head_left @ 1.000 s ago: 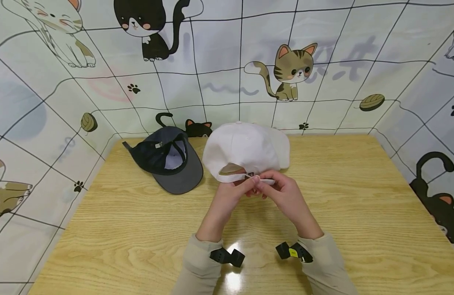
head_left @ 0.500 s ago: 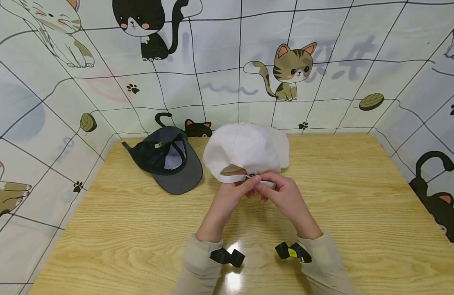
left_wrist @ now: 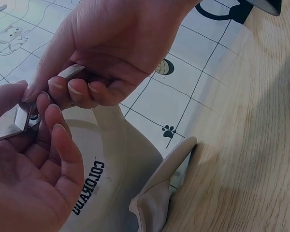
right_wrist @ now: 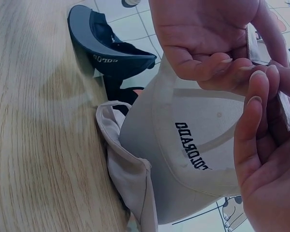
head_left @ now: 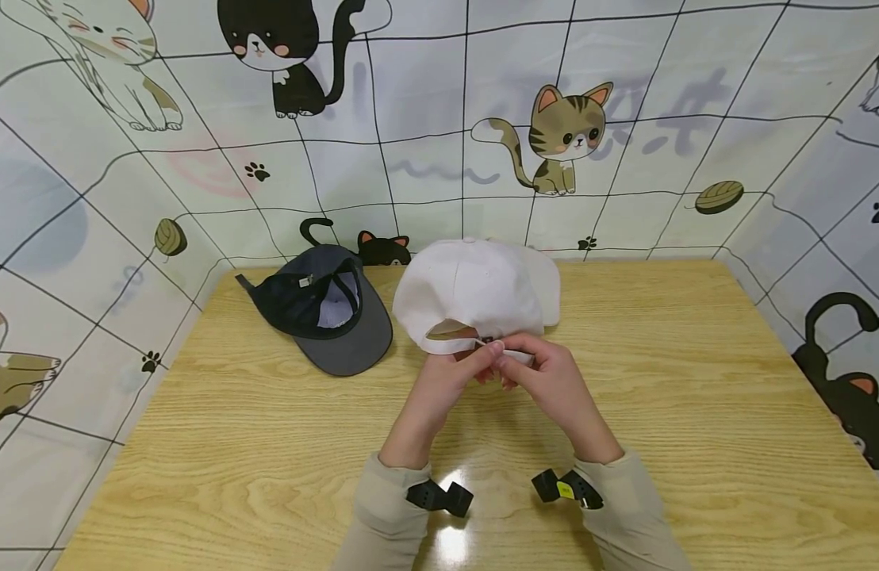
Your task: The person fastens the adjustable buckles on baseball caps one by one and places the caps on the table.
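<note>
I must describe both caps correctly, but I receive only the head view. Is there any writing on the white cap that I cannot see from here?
Observer: Yes, the left wrist view shows black lettering on the white cap, which reads COLORADO.
Operator: Thank you. And the dark cap, does it also carry letters?
Observer: It does. In the right wrist view, pale letters stand near its brim; I can read COLO, the rest is unclear.
Operator: The left hand covers its own fingers in my picture. How do they lie at the strap?
Observer: In the left wrist view, its fingers are curled, and a piece of the strap shows between them and the thumb.
</note>
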`<state>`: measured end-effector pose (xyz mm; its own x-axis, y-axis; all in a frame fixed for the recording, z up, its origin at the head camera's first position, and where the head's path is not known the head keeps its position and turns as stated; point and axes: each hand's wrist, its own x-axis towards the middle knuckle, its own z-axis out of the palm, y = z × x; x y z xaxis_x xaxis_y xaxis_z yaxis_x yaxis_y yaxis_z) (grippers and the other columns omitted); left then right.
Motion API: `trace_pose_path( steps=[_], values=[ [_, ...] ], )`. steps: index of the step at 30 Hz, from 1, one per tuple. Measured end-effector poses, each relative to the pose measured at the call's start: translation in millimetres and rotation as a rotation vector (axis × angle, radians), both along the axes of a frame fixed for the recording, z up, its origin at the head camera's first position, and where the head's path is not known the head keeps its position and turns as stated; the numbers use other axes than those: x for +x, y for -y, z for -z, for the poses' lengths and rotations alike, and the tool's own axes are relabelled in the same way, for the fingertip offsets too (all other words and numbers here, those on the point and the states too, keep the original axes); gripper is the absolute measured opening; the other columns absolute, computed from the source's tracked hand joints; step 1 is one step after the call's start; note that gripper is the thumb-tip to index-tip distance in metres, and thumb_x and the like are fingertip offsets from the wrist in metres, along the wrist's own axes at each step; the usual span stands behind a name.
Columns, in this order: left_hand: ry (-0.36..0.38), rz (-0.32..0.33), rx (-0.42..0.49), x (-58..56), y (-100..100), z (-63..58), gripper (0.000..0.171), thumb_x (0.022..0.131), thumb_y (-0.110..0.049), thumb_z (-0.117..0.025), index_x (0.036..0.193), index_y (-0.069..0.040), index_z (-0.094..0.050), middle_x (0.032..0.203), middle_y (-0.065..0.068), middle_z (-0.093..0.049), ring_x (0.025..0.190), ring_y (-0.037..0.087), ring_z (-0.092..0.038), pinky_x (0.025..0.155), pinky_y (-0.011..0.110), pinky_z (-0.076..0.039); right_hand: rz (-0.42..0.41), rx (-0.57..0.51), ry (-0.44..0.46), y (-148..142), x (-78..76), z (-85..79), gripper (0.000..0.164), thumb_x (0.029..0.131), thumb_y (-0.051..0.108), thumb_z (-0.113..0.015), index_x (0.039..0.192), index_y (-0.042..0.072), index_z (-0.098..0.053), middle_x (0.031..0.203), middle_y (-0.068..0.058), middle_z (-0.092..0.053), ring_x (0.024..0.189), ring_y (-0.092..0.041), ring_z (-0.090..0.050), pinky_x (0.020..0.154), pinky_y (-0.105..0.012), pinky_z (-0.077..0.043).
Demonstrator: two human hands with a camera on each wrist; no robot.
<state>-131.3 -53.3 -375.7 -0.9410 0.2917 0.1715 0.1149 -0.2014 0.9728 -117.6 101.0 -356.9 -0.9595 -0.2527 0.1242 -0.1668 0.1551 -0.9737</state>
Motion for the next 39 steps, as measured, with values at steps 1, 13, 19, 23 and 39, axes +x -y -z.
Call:
trace_pose_path(
  steps=[1, 13, 19, 23, 39],
  values=[
    [0.002, 0.001, 0.000, 0.4, 0.2, -0.8, 0.013, 0.087, -0.013, -0.059, 0.092, -0.003, -0.054, 0.074, 0.005, -0.052, 0.062, 0.020, -0.046, 0.057, 0.028, -0.041, 0.002, 0.003, 0.001, 0.1, 0.0, -0.2, 0.015, 0.085, 0.007, -0.060, 0.098, 0.000, -0.062, 0.082, -0.012, -0.061, 0.063, -0.033, -0.059, 0.061, -0.036, -0.051],
    [0.019, -0.019, -0.028, 10.2, 1.8, -19.3, 0.009, 0.087, -0.008, -0.057, 0.087, 0.000, -0.053, 0.071, 0.003, -0.051, 0.061, 0.019, -0.047, 0.059, 0.029, -0.042, 0.014, 0.076, -0.049, 1.7, 0.5, 1.1, 0.014, 0.086, 0.011, -0.059, 0.097, 0.005, -0.065, 0.064, -0.007, -0.056, 0.054, -0.019, -0.053, 0.048, -0.027, -0.042],
    [-0.006, -0.015, -0.031, 8.6, 1.7, -17.4, 0.010, 0.087, -0.008, -0.057, 0.084, 0.001, -0.053, 0.069, 0.003, -0.051, 0.061, 0.020, -0.046, 0.058, 0.029, -0.042, 0.024, 0.069, -0.056, 2.2, 2.8, -0.6, 0.010, 0.086, 0.011, -0.059, 0.092, 0.005, -0.065, 0.064, -0.008, -0.056, 0.055, -0.023, -0.053, 0.047, -0.026, -0.041],
    [-0.008, -0.012, -0.021, 4.8, 1.5, -9.6, 0.009, 0.086, -0.008, -0.058, 0.085, 0.000, -0.054, 0.070, 0.002, -0.052, 0.061, 0.019, -0.047, 0.058, 0.029, -0.043, 0.015, 0.058, -0.066, 2.3, 3.7, -2.9, 0.009, 0.086, 0.010, -0.059, 0.090, 0.004, -0.064, 0.065, -0.010, -0.057, 0.056, -0.022, -0.054, 0.050, -0.028, -0.044],
    [-0.020, -0.025, 0.013, -0.9, -0.4, 6.6, 0.022, 0.085, -0.023, -0.062, 0.079, -0.004, -0.053, 0.068, 0.004, -0.050, 0.061, 0.017, -0.046, 0.057, 0.028, -0.042, -0.052, -0.003, -0.080, -0.7, -0.1, 3.3, 0.007, 0.086, 0.006, -0.058, 0.085, 0.000, -0.062, 0.064, -0.008, -0.055, 0.056, -0.017, -0.054, 0.056, -0.031, -0.049]
  ],
)
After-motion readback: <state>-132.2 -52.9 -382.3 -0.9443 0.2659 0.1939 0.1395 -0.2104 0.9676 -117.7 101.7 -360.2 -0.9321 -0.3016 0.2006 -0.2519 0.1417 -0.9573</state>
